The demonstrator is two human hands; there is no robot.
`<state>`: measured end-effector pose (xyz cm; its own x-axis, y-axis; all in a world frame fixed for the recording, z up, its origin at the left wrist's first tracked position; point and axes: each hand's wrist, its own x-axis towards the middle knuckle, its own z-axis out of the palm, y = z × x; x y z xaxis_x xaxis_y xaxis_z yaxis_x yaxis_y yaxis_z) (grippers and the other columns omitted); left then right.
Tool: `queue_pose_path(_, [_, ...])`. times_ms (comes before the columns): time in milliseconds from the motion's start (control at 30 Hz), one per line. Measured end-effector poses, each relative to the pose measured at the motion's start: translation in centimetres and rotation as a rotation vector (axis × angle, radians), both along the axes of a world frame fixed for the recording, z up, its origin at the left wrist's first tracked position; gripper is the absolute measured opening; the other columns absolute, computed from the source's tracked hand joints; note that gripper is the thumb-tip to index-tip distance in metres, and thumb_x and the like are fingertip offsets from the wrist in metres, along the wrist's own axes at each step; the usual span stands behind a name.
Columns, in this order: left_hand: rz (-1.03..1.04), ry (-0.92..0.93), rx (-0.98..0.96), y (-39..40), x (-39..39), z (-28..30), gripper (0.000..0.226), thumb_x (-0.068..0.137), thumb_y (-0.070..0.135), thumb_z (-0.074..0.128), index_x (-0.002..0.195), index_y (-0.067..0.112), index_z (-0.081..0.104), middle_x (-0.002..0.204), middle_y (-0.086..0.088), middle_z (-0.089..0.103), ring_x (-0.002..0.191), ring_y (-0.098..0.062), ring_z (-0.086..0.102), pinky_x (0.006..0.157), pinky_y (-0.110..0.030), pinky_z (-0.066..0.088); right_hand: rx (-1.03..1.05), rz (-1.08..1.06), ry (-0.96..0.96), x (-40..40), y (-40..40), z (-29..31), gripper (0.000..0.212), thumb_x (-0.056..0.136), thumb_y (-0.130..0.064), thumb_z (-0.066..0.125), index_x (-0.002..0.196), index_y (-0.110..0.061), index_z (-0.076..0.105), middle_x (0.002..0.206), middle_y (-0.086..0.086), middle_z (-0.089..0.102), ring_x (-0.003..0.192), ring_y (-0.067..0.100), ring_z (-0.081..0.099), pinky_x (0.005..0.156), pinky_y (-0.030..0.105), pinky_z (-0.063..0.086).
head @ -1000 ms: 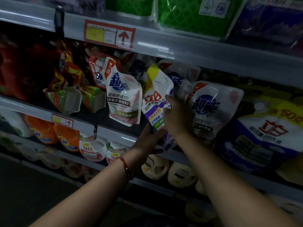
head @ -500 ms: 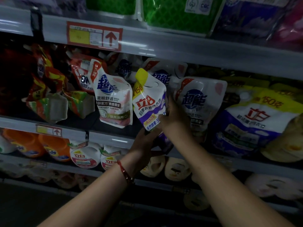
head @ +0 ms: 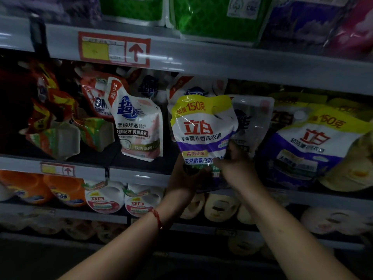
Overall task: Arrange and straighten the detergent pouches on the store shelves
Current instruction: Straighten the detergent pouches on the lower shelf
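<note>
A white, yellow and purple detergent pouch [head: 201, 130] stands at the front of the middle shelf [head: 129, 174], its printed face turned toward me. My left hand [head: 182, 178] grips its lower left corner from below. My right hand [head: 234, 164] pinches its lower right edge. Behind it a white pouch with a blue logo [head: 252, 122] leans, partly hidden. A white and pink pouch [head: 139, 126] stands to the left. A larger purple and yellow pouch [head: 308, 146] lies tilted to the right.
Red and orange pouches [head: 52, 114] crowd the shelf's left end. Green packs [head: 212, 17] sit on the top shelf above a red price tag [head: 114, 49]. Orange bottles [head: 62, 193] and round white containers [head: 105, 197] fill the lower shelf.
The pouch in my hands has turned from edge-on and tilted to nearly upright, its front now facing me. Both hands kept hold of its bottom. The view shifted slightly left.
</note>
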<state>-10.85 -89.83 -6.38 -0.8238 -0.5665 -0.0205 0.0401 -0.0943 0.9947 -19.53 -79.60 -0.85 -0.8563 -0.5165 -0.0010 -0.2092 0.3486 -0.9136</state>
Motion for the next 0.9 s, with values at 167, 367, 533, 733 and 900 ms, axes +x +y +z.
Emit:
queue_pose_path(167, [0.021,0.054,-0.066,-0.1,0.1,0.4,0.051,0.086,0.004,0.073,0.131,0.017,0.052,0.111,0.004,0.07,0.089,0.006,0.068,0.069,-0.011,0.053,-0.119,-0.024,-0.059,0.1,-0.5,-0.1,0.051,0.089,-0.011,0.066,0.135,-0.027,0.053,0.121,-0.005,0.066,0.108,0.016,0.061,0.087,0.033,0.05])
queue_pose_path(367, [0.161,0.212,-0.144,-1.1,-0.9,0.9,0.061,0.076,0.009,0.074,0.132,0.015,0.051,0.119,-0.006,0.069,0.109,-0.021,0.067,0.088,-0.039,0.058,-0.21,-0.028,-0.121,-0.2,-1.9,0.7,0.038,0.088,-0.004,0.065,0.113,-0.031,0.059,0.104,-0.004,0.068,0.099,0.019,0.063,0.082,0.035,0.052])
queue_pose_path(533, [0.133,0.205,-0.318,-3.8,-1.7,0.2,0.061,0.085,0.003,0.072,0.139,0.018,0.047,0.131,-0.01,0.062,0.121,-0.028,0.061,0.098,-0.054,0.052,-0.285,-0.043,-0.24,-0.9,-3.8,-0.4,0.04,0.086,-0.004,0.065,0.119,-0.027,0.062,0.114,-0.002,0.07,0.104,0.021,0.064,0.084,0.042,0.055])
queue_pose_path(733, [0.041,0.062,-0.534,-5.5,-2.1,-1.9,0.063,0.087,0.028,0.075,0.142,0.021,0.045,0.14,-0.001,0.055,0.13,-0.019,0.054,0.102,-0.047,0.049,-0.302,-0.105,-0.409,-1.1,-5.1,-3.4,0.052,0.082,-0.015,0.069,0.129,-0.034,0.056,0.125,-0.001,0.064,0.11,0.026,0.06,0.088,0.049,0.053])
queue_pose_path(900, [0.111,-0.005,-0.625,-5.6,-2.7,-3.1,0.081,0.082,0.041,0.067,0.153,0.026,0.031,0.15,0.0,0.044,0.138,-0.016,0.044,0.106,-0.044,0.046,-0.296,-0.096,-0.421,-1.2,-5.1,-3.9,0.053,0.089,-0.004,0.062,0.135,-0.029,0.052,0.122,0.0,0.065,0.108,0.023,0.061,0.088,0.043,0.053])
